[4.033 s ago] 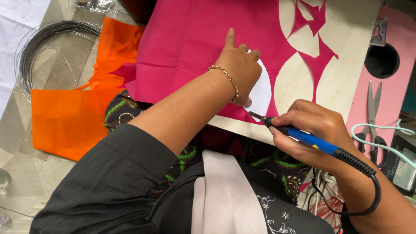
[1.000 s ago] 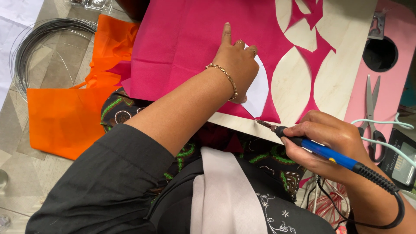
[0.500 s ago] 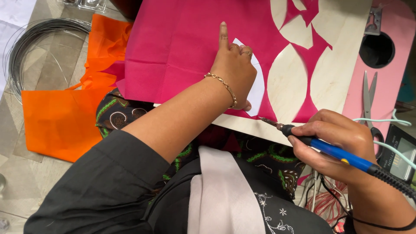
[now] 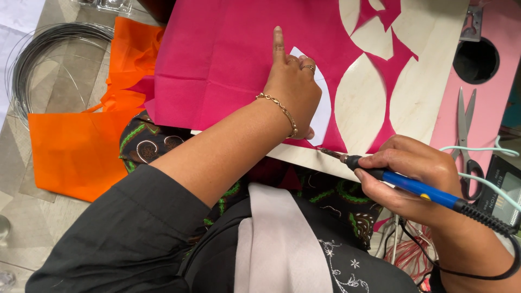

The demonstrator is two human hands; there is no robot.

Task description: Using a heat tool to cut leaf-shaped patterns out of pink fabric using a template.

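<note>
1. Since half a second ago, the right hand (image 4: 412, 173) moved slightly right.
2. The creased magenta paper sheet (image 4: 228, 65) lies on the pale wooden board (image 4: 429, 70).
3. The left hand (image 4: 293, 89) presses flat, forefinger extended; right grip clamped on the blue-handled corded heated cutting pen (image 4: 407, 184).

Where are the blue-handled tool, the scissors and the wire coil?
blue-handled tool (image 4: 415, 186), head view, on its blue grip.
scissors (image 4: 464, 126), head view, on the blades.
wire coil (image 4: 33, 53), head view, on its upper loops.
</note>
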